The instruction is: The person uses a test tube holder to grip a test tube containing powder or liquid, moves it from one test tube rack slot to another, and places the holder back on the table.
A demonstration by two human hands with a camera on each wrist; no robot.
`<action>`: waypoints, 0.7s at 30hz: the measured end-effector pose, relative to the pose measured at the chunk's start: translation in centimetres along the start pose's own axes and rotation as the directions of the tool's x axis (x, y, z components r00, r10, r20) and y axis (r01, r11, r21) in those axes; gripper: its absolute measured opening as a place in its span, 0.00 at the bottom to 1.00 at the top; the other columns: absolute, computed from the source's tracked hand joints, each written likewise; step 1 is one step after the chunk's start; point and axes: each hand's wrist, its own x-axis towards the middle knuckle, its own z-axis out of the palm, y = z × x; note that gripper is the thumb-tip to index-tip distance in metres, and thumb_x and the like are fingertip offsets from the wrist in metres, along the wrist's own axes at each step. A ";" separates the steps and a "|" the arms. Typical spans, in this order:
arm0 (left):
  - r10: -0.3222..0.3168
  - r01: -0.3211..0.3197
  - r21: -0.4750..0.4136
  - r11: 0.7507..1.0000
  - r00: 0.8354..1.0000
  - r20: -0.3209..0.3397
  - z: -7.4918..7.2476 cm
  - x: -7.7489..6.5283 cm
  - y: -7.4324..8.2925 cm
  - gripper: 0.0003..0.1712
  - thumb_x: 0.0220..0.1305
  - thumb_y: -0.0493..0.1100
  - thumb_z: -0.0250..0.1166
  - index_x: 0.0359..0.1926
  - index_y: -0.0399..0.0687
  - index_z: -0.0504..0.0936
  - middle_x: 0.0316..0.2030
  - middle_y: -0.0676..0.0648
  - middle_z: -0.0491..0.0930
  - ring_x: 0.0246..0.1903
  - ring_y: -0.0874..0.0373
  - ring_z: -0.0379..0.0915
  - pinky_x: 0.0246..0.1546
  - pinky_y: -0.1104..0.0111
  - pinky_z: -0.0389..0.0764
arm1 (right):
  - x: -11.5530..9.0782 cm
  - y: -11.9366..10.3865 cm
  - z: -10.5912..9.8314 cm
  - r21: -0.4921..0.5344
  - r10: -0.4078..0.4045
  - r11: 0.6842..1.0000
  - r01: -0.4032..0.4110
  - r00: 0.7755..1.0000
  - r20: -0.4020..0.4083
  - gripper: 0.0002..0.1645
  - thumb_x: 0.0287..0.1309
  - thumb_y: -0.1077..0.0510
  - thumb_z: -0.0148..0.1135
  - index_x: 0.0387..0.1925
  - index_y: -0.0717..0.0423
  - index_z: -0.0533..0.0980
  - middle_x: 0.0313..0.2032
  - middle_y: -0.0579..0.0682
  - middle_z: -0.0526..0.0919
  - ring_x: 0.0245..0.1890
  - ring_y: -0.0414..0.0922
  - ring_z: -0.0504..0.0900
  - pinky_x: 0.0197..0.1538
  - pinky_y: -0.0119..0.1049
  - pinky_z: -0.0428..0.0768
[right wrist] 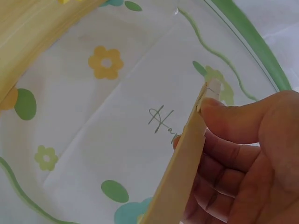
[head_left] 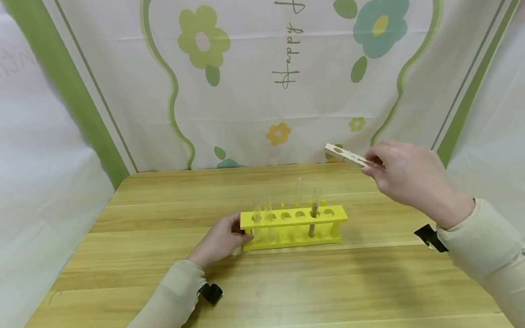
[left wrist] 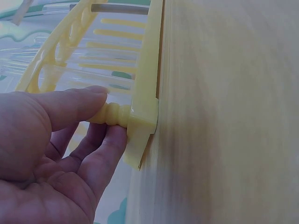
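Observation:
A yellow test tube rack (head_left: 291, 223) stands on the table. At its left end my left hand (head_left: 219, 239) pinches the ridged end post (left wrist: 112, 115) between thumb and fingers. Two clear test tubes (head_left: 270, 228) sit in the left holes, and a test tube with dark grey contents (head_left: 313, 219) leans in a hole toward the right. Another clear tube (head_left: 298, 189) rises at the rack's back. Up in the air to the right, my right hand (head_left: 406, 175) grips a pale wooden test tube holder (head_left: 347, 154), its holed end pointing left, apart from the rack.
The wooden table (head_left: 265, 299) extends around the rack. A white floral cloth (head_left: 239, 108) hangs behind it, and pale cloth walls (head_left: 22, 153) flank both sides. A dark wrist camera (head_left: 210, 293) is strapped to the left sleeve.

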 end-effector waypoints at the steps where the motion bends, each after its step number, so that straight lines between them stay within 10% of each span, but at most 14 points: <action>1: 0.000 0.000 0.004 1.000 1.000 -0.001 0.0 0.0 0.0 0.08 0.65 0.40 0.69 0.39 0.46 0.77 0.34 0.47 0.77 0.34 0.53 0.73 0.34 0.61 0.77 | 0.0 0.2 -0.1 0.002 0.013 1.000 -0.013 1.000 0.010 0.08 0.58 0.55 0.70 0.37 0.55 0.82 0.28 0.45 0.81 0.21 0.43 0.74 0.18 0.43 0.70; 21: -0.001 0.001 -0.012 1.000 1.000 0.010 -0.1 0.0 -0.2 0.09 0.65 0.40 0.69 0.39 0.46 0.76 0.35 0.48 0.78 0.36 0.53 0.74 0.36 0.62 0.78 | -1.0 6.7 1.7 0.024 0.160 0.986 -0.166 0.972 0.169 0.10 0.62 0.55 0.65 0.36 0.59 0.82 0.24 0.46 0.80 0.20 0.45 0.71 0.22 0.40 0.67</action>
